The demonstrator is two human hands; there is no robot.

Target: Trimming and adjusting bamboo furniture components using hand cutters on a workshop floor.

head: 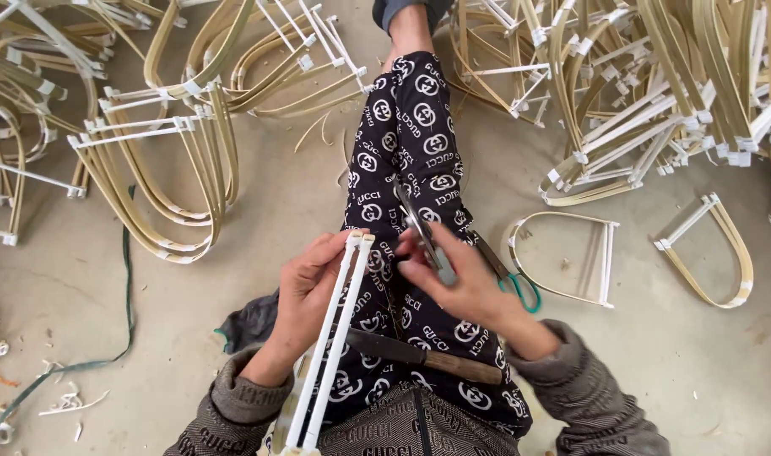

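**Both hands busy over the lap**

Grip of the left hand [305, 291] is closed on a pair of white rods [335, 338], thumb and fingers pinching them just below their top end; the rods slant down across the lap toward the camera. Right hand [461, 283] holds scissors [423, 232], fingers wrapped about them and blades pointing up and away, close beside the rod tips; whether the blades are apart is hard to tell. Both wrists rest over the patterned trousers [406, 143] of an outstretched leg. A knife [427, 357] with a wooden handle lies across the lap under the forearms. Green-handled scissors [508, 274] lie on the floor [275, 194] just right of the leg, partly hidden by the right hand. Bent bamboo frames [178, 186] are heaped left and right, and two single ones lie apart at right.
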